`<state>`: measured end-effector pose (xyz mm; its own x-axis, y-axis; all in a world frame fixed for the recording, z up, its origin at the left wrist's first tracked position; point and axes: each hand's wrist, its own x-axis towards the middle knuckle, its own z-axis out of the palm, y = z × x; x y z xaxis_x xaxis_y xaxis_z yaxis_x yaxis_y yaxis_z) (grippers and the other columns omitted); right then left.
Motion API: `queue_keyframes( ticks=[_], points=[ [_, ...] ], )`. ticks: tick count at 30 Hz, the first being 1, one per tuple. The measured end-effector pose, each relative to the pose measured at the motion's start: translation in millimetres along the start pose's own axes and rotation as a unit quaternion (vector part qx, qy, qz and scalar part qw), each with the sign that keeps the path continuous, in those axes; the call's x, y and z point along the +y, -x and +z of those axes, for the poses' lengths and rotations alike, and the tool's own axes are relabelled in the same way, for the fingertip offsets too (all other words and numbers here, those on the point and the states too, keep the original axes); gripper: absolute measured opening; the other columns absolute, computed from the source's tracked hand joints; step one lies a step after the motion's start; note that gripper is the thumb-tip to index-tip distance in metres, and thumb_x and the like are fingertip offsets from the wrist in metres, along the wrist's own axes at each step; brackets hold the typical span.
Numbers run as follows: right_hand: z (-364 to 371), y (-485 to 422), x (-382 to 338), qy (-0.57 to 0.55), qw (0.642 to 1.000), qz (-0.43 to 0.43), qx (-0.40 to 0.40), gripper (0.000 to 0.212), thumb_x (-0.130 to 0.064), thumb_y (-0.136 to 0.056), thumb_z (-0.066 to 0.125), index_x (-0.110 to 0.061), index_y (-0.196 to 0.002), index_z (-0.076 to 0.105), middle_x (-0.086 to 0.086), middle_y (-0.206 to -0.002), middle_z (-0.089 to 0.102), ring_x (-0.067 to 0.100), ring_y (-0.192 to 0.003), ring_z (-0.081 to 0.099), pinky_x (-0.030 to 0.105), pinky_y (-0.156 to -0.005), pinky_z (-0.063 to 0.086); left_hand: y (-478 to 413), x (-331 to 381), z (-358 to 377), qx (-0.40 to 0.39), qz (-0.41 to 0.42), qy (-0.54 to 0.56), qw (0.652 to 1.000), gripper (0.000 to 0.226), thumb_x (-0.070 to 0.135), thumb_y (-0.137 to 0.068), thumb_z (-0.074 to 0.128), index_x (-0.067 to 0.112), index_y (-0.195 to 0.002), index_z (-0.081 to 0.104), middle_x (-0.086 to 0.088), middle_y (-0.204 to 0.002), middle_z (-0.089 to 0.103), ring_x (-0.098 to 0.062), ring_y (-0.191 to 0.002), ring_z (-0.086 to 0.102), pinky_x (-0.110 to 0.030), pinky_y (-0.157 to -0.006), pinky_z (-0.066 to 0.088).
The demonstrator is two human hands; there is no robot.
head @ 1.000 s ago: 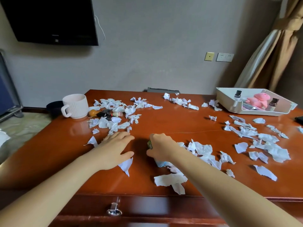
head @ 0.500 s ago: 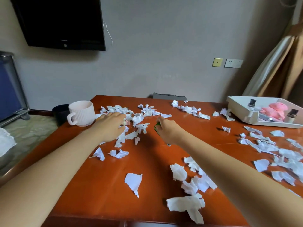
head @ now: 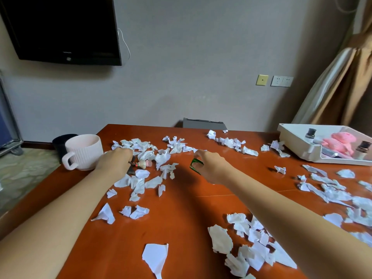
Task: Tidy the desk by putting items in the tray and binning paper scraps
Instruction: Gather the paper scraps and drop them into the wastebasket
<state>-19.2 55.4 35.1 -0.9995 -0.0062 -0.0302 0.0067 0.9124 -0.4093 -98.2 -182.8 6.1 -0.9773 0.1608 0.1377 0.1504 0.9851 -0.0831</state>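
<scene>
- My left hand [head: 115, 162] sits just right of the mug [head: 84, 151], its fingers curled down into the paper scraps [head: 140, 185] by a keychain [head: 142, 164]. I cannot tell whether it grips anything.
- My right hand [head: 209, 168], further right of the mug, pinches a small green item [head: 192, 165].
- The tray [head: 298, 150] stands far right of the mug.

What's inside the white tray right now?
The white tray holds a pink soft toy and two dark-capped bottles. Its front wall hides most of the tray floor.
</scene>
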Motion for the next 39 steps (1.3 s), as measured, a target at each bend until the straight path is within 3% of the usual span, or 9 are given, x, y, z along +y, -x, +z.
queue_keyframes(
  ticks=[5, 9, 12, 17, 20, 23, 27, 34, 39],
  points=[
    [-5.4, -1.1, 3.1, -0.004, 1.000, 0.007, 0.012, 0.033, -0.026, -0.098, 0.043, -0.014, -0.129, 0.047, 0.013, -0.118, 0.060, 0.023, -0.083, 0.058, 0.032, -0.069, 0.052, -0.2, 5.2, -2.8, -0.002, -0.002, -0.006, 1.000, 0.021, 0.000, -0.091, 0.052, 0.014, -0.106, 0.054, -0.004, -0.082, 0.052, -0.018, -0.068, 0.053, -0.028, -0.064, 0.048],
    [-8.7, 2.0, 4.6, 0.006, 1.000, 0.010, 0.017, 0.032, -0.027, -0.098, 0.044, -0.015, -0.128, 0.047, 0.012, -0.117, 0.061, 0.027, -0.091, 0.061, 0.038, -0.077, 0.056, 4.6, 9.2, -14.9, 0.035, -0.006, -0.014, 0.999, 0.023, 0.002, -0.090, 0.053, 0.011, -0.112, 0.051, -0.010, -0.097, 0.061, -0.021, -0.076, 0.056, -0.028, -0.067, 0.051],
    [-14.1, 4.0, 6.1, 0.018, 0.999, 0.006, 0.031, 0.031, -0.027, -0.098, 0.044, -0.015, -0.126, 0.048, 0.013, -0.117, 0.061, 0.028, -0.095, 0.061, 0.037, -0.075, 0.054, 9.0, 9.7, -28.0, 0.065, -0.001, -0.002, 0.998, 0.020, 0.008, -0.092, 0.055, 0.012, -0.111, 0.050, -0.011, -0.100, 0.062, -0.025, -0.087, 0.061, -0.031, -0.068, 0.050],
    [-27.3, 11.3, 5.0, 0.010, 0.999, -0.011, 0.050, 0.033, -0.024, -0.098, 0.043, -0.011, -0.129, 0.048, 0.012, -0.121, 0.060, 0.027, -0.097, 0.059, 0.029, -0.072, 0.050, 13.3, 15.0, -49.8, 0.129, 0.044, 0.011, 0.991, 0.006, 0.011, -0.094, 0.051, 0.017, -0.096, 0.051, -0.005, -0.086, 0.063, -0.023, -0.076, 0.060, -0.031, -0.060, 0.045],
    [-37.2, 16.7, 7.2, 0.000, 0.998, -0.028, 0.063, 0.030, -0.022, -0.098, 0.043, -0.009, -0.125, 0.051, 0.013, -0.116, 0.062, 0.022, -0.083, 0.055, 0.020, -0.054, 0.039, 17.2, 23.9, -69.5, 0.158, 0.066, 0.056, 0.984, 0.006, 0.015, -0.095, 0.047, 0.018, -0.091, 0.051, -0.004, -0.088, 0.063, -0.028, -0.082, 0.059, -0.033, -0.064, 0.044],
    [-50.3, 24.4, 11.2, 0.009, 0.997, -0.028, 0.070, 0.029, -0.024, -0.096, 0.046, -0.011, -0.121, 0.054, 0.013, -0.113, 0.063, 0.027, -0.087, 0.059, 0.029, -0.062, 0.045, 24.2, 40.2, -90.1, 0.173, 0.091, 0.098, 0.976, 0.008, 0.021, -0.096, 0.047, 0.018, -0.092, 0.053, -0.004, -0.089, 0.064, -0.026, -0.083, 0.057, -0.032, -0.065, 0.043],
    [-69.2, 34.0, 20.4, 0.018, 0.996, -0.020, 0.083, 0.029, -0.022, -0.096, 0.046, -0.014, -0.123, 0.055, 0.014, -0.112, 0.063, 0.027, -0.084, 0.058, 0.030, -0.061, 0.044, 34.2, 70.2, -108.4, 0.161, 0.139, 0.149, 0.966, 0.006, 0.020, -0.094, 0.051, 0.021, -0.089, 0.053, -0.002, -0.090, 0.062, -0.021, -0.085, 0.058, -0.029, -0.066, 0.042],
    [-107.4, 60.4, 54.1, 0.029, 0.996, 0.006, 0.082, 0.032, -0.020, -0.097, 0.043, -0.012, -0.127, 0.049, 0.015, -0.119, 0.061, 0.034, -0.102, 0.060, 0.048, -0.089, 0.052, 48.1, 133.0, -132.5, 0.120, 0.208, 0.251, 0.938, 0.009, 0.019, -0.091, 0.055, 0.024, -0.083, 0.055, 0.007, -0.076, 0.060, -0.016, -0.077, 0.059, -0.036, -0.075, 0.054],
    [-132.9, 81.3, 97.6, 0.071, 0.992, 0.039, 0.101, 0.033, -0.019, -0.097, 0.046, -0.014, -0.130, 0.046, 0.012, -0.122, 0.061, 0.028, -0.102, 0.060, 0.036, -0.083, 0.055, 51.2, 188.9, -146.2, 0.110, 0.252, 0.270, 0.923, 0.009, 0.020, -0.089, 0.055, 0.026, -0.081, 0.055, 0.010, -0.072, 0.058, -0.020, -0.078, 0.060, -0.037, -0.074, 0.053]
  ],
)
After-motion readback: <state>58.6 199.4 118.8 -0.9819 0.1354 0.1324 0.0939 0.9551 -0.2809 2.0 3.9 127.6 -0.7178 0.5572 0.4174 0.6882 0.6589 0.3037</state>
